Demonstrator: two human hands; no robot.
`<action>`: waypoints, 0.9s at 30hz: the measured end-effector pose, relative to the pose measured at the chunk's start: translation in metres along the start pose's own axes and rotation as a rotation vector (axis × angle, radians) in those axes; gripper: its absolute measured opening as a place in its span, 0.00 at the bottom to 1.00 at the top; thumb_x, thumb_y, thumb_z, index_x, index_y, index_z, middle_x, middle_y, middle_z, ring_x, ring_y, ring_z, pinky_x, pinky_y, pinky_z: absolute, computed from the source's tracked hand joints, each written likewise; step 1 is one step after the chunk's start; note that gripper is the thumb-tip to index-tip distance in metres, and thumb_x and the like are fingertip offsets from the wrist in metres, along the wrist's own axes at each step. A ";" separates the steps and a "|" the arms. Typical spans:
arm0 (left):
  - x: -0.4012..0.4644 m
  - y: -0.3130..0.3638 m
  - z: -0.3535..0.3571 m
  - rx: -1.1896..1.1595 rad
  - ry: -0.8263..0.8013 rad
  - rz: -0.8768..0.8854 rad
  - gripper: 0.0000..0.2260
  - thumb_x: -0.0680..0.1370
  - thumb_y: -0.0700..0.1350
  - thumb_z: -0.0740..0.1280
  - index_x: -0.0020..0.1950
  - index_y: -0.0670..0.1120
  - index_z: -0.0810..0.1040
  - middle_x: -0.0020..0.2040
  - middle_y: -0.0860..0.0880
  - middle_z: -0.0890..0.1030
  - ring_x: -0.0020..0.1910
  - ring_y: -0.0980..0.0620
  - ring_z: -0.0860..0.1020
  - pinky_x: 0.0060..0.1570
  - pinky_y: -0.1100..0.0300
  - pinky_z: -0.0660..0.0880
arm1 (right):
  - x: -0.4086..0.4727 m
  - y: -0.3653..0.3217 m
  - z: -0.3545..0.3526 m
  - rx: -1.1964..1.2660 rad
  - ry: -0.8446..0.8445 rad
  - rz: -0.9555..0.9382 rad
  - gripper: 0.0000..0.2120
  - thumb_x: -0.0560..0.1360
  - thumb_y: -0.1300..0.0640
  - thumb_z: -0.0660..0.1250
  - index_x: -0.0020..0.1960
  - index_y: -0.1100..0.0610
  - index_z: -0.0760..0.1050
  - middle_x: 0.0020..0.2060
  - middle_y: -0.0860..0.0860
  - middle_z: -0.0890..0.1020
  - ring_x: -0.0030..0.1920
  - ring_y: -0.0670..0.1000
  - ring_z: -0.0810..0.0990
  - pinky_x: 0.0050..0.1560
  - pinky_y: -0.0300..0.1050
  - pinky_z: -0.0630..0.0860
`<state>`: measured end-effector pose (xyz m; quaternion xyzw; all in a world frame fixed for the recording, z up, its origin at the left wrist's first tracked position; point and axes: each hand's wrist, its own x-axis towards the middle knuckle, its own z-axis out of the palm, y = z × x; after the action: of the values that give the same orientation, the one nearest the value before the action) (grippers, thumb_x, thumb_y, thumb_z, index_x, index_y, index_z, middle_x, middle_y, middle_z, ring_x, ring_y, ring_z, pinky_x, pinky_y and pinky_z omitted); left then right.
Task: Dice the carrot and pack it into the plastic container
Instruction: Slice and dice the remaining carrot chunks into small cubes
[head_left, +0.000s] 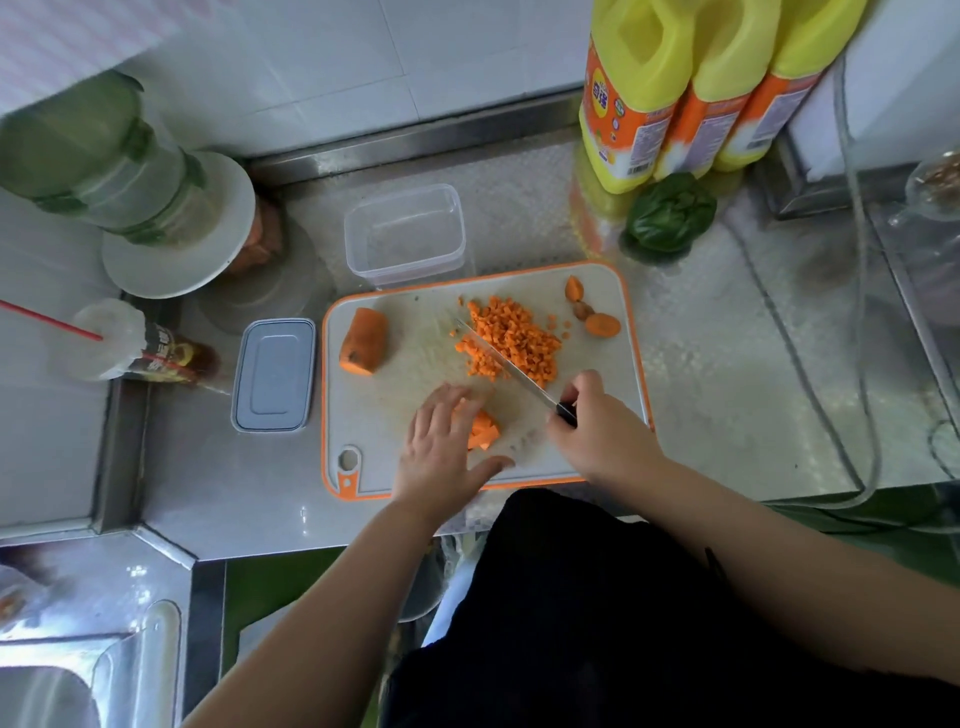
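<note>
while left hand (447, 452) lies flat, half hiding carrot sticks (484, 432), right hand (605, 434) grips knife (501, 361)

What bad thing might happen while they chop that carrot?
The left hand rests on the carrot strips, close to the knife held by the right hand, so a slip might nick a fingertip. The plastic container stands beyond the cutting board, so carrying the diced carrot across might spill bits onto the counter.
</note>
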<state>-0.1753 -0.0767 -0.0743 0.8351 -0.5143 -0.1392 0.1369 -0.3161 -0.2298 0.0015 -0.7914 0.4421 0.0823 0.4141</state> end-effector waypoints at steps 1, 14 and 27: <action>0.003 -0.002 0.004 0.034 -0.083 -0.014 0.34 0.73 0.66 0.64 0.74 0.48 0.67 0.73 0.47 0.67 0.75 0.46 0.60 0.73 0.49 0.57 | 0.000 0.001 -0.001 -0.011 0.002 0.006 0.10 0.78 0.52 0.61 0.52 0.54 0.62 0.43 0.52 0.78 0.46 0.57 0.79 0.40 0.47 0.68; 0.018 -0.005 -0.007 0.123 -0.136 -0.040 0.18 0.74 0.51 0.73 0.62 0.51 0.79 0.59 0.49 0.76 0.60 0.44 0.73 0.56 0.46 0.75 | 0.003 0.008 -0.011 -0.081 -0.035 -0.055 0.10 0.78 0.51 0.61 0.52 0.54 0.62 0.39 0.50 0.76 0.40 0.55 0.76 0.39 0.49 0.72; -0.004 -0.007 0.008 -0.151 -0.015 -0.272 0.40 0.72 0.63 0.69 0.79 0.49 0.60 0.73 0.50 0.61 0.73 0.48 0.60 0.69 0.50 0.63 | 0.010 0.005 -0.003 -0.124 -0.115 -0.039 0.10 0.78 0.51 0.61 0.53 0.55 0.63 0.42 0.52 0.78 0.43 0.57 0.79 0.42 0.50 0.74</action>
<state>-0.1746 -0.0712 -0.0841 0.8833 -0.3854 -0.2011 0.1755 -0.3147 -0.2391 -0.0045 -0.8180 0.3961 0.1465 0.3906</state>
